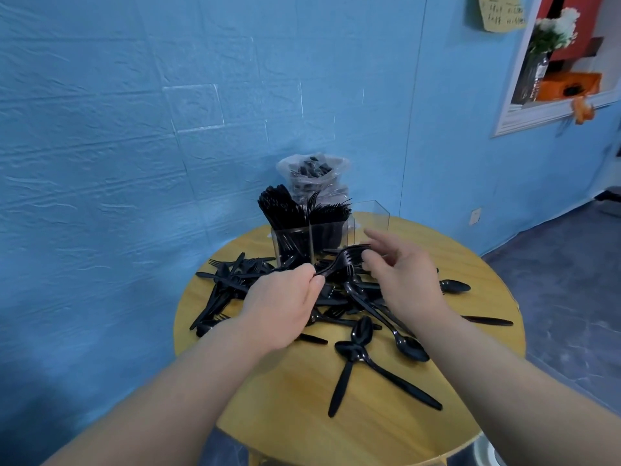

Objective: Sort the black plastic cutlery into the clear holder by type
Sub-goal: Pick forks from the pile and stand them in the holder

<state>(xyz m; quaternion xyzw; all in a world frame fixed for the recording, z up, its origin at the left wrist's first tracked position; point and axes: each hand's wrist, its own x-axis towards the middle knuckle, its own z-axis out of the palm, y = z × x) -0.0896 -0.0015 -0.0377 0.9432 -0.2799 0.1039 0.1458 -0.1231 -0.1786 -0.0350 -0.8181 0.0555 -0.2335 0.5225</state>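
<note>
Filling the upper left and centre of the frame, a blue textured wall [134,129] backs a round wooden table [302,398] whose near edge is cut off at the bottom. Two bare forearms enter from the lower corners, both cropped by the frame edge. At the table's far side, just above centre, stands the clear holder [331,237]: its left compartment is packed with upright black cutlery, the middle one holds forks with tines up, and a right compartment looks see-through, its contents hard to make out. Behind it a clear plastic bag [314,173] holds more black pieces, too blurred to sort by type. Across the middle of the table lies a loose pile of cutlery [232,284], overlapping too thickly to count; four spoons are distinct at lower centre and right, and one knife [487,320] lies alone at the right rim. The left hand [285,304], at centre, pinches the handle of one fork [339,260] between thumb and fingers; the fork's long axis runs from lower left to upper right, tines pointing right towards the right hand [403,274]. That hand hovers just beside the tines with fingers spread and loosely bent, gripping nothing; whether a fingertip touches the tines cannot be told.
</note>
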